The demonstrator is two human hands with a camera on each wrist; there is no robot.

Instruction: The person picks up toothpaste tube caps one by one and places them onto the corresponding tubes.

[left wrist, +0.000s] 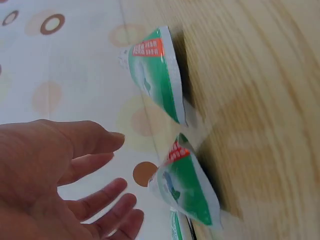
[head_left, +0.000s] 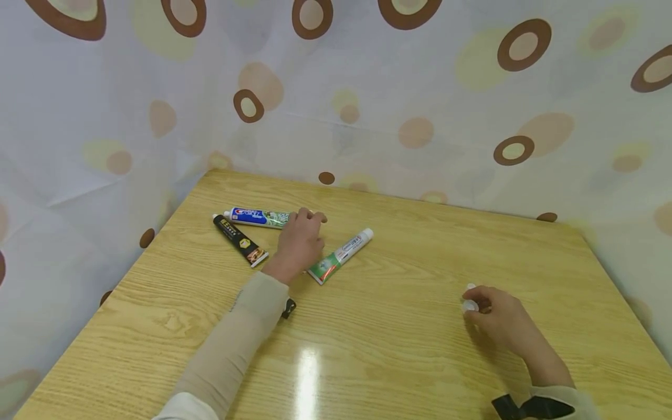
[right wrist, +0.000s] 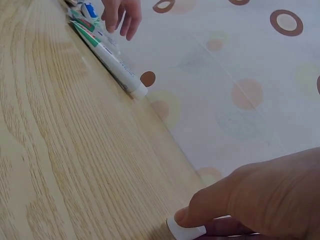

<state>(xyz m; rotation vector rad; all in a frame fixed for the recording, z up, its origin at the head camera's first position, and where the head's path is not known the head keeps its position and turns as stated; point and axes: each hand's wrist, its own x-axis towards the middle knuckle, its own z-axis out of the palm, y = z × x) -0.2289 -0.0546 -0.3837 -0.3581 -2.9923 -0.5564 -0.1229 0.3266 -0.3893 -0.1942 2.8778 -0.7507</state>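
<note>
My left hand (head_left: 301,239) reaches among the toothpaste tubes, its fingers spread and loosely bent with nothing held in the left wrist view. In the head view it overlaps the right end of a blue, white and green toothpaste tube (head_left: 257,217). Beside it lies a green and white toothpaste tube (head_left: 343,254); a second green and white tube (left wrist: 187,187) shows in the left wrist view. A black toothpaste tube (head_left: 238,239) lies to the left. My right hand (head_left: 499,315) pinches a small white round piece (right wrist: 185,229) low at the table, and another white piece (head_left: 471,286) shows just behind it.
The wooden table (head_left: 378,326) meets a patterned cloth (head_left: 367,105) hanging along its back and sides. A black strap (head_left: 541,406) is around the right wrist. Light glares off the table near the front.
</note>
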